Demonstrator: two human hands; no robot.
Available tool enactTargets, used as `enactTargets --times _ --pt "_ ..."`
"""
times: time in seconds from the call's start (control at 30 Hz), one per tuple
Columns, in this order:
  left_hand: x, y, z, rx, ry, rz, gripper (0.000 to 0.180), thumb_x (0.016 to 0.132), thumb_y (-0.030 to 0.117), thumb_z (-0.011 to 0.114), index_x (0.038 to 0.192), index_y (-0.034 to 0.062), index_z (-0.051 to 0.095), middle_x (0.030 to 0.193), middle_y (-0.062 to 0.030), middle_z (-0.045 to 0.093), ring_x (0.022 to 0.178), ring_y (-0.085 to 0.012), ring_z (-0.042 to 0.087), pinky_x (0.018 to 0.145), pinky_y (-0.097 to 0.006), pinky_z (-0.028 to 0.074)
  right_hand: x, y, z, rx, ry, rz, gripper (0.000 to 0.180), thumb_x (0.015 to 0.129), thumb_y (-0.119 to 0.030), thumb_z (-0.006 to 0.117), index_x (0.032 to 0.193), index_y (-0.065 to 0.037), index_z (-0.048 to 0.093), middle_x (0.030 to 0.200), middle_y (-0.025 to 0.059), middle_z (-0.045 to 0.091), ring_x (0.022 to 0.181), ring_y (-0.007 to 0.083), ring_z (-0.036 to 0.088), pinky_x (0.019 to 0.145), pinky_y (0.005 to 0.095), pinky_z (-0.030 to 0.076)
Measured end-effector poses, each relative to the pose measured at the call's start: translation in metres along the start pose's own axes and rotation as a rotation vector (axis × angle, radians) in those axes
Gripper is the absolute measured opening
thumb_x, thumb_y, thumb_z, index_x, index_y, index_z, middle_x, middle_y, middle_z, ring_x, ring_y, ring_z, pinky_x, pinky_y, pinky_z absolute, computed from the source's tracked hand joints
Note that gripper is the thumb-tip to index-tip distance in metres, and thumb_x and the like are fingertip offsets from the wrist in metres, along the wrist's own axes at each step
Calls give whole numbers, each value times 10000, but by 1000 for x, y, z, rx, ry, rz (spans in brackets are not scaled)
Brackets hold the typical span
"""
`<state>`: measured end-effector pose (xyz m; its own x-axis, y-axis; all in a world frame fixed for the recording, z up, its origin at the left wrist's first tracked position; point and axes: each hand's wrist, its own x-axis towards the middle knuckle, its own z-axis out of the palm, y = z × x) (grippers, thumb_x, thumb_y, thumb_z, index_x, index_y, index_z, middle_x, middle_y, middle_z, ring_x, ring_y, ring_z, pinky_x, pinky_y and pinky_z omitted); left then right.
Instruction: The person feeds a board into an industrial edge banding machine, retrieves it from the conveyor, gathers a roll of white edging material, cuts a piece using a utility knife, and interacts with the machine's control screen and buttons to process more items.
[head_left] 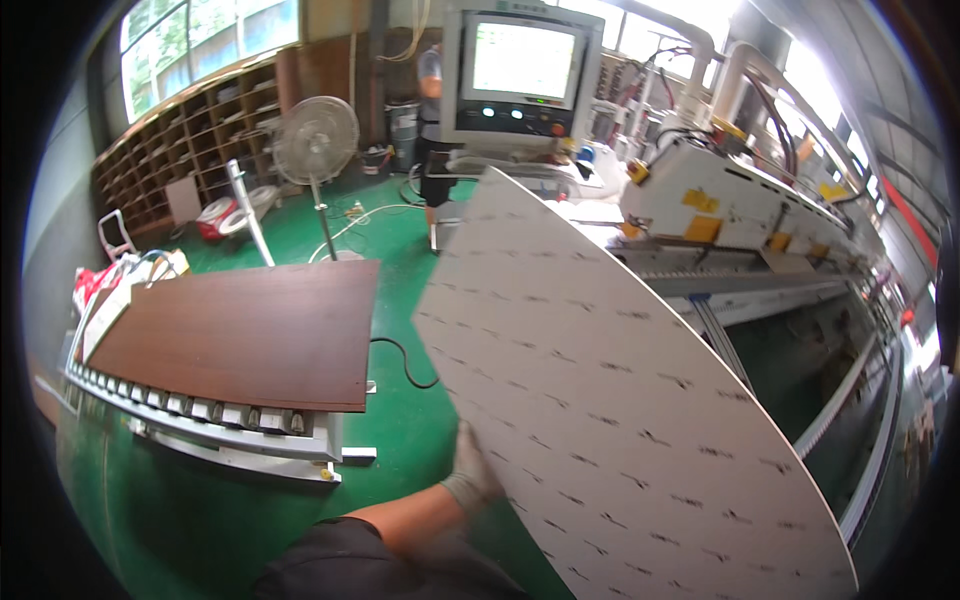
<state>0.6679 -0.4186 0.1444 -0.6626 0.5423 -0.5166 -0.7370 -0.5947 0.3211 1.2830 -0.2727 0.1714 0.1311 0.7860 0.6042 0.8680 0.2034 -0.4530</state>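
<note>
A large pale panel [590, 400], printed with rows of small dark marks, stands tilted in front of me and fills the middle and lower right. Its long right edge shows as a thin light strip. My left hand [474, 472], in a light glove, is closed on the panel's left edge, its fingers partly hidden. The left forearm reaches in from the lower edge. My right hand does not show. Left of the panel, a reddish-brown board [250, 330] lies on a roller stand [220, 415].
A long white machine [740, 190] with rails runs along the right. Behind the panel stands a control screen [523, 62]. A pedestal fan [316, 140], a person [432, 120] and a wooden pigeonhole shelf [190, 140] are farther back. A black cable [408, 362] lies on the green floor.
</note>
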Motion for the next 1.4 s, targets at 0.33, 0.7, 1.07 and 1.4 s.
enactTargets --times 0.33,0.7,1.07,1.4 --pt "102 225 -150 -396 -212 387 860 967 732 271 1603 156 338 1638 -133 347 1474 -413 338 1209 -604 257 73 -300 354 1305 -628 456 327 950 -263 636 1149 -4 647 1032 81 642 936 199 622 828 361 501" --pt "145 353 -123 -273 352 605 866 959 695 253 1579 106 387 1617 -162 395 1483 -414 342 1221 -598 264 8 -569 681 605 -1038 -82 692 1018 -610 465 742 19 552 660 136 524 646 236 479 651 448 424" --pt "245 367 -156 -585 254 659 874 970 775 167 1606 199 334 1635 -70 370 1496 -361 327 1206 -587 273 29 -736 767 400 -1223 -220 674 999 -595 558 674 -5 556 619 39 521 614 155 461 594 397 411" --pt "331 309 -86 -504 335 670 871 972 775 182 1603 197 349 1630 -74 383 1487 -370 336 1212 -573 254 116 -727 856 390 -1209 -315 693 959 -640 573 840 34 679 733 101 653 710 179 592 683 377 478"
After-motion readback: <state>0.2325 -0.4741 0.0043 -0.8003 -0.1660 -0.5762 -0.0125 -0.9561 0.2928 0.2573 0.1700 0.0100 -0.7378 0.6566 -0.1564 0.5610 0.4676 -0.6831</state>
